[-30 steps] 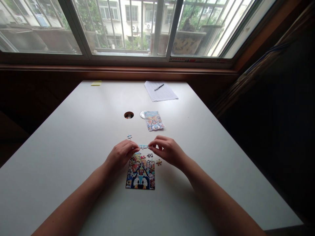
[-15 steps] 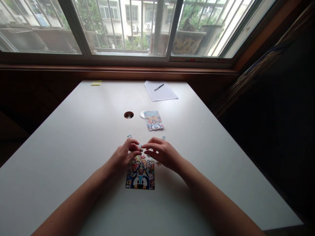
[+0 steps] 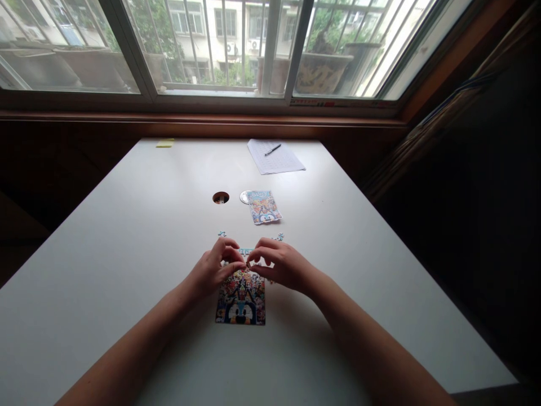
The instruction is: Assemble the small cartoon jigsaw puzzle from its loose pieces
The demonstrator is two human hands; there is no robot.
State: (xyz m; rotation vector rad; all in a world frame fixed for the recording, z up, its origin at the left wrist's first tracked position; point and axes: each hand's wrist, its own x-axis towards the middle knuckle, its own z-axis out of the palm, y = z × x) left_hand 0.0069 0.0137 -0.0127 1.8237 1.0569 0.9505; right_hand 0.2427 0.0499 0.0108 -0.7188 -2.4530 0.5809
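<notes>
A small colourful jigsaw puzzle (image 3: pixel 240 301) with a blue cartoon face lies on the white table (image 3: pixel 127 237) in front of me. My left hand (image 3: pixel 213 268) and my right hand (image 3: pixel 281 264) meet fingertip to fingertip over its top edge, both pinched on a small puzzle piece I can barely make out. A light blue strip of joined pieces (image 3: pixel 245 251) shows just behind my fingers. Loose pieces lie at the left (image 3: pixel 221 233) and right (image 3: pixel 279 237) beyond my hands.
A printed reference picture (image 3: pixel 263 206) lies further back beside a round metal disc (image 3: pixel 244 197) and a cable hole (image 3: pixel 220 197). A sheet of paper (image 3: pixel 274 158) with a pen (image 3: pixel 273 149) and a yellow sticky note (image 3: pixel 164 143) lie near the window edge.
My hands have drawn together from either end of the blue strip to meet in a pinch over the puzzle's top edge. A loose piece to the right has come into view.
</notes>
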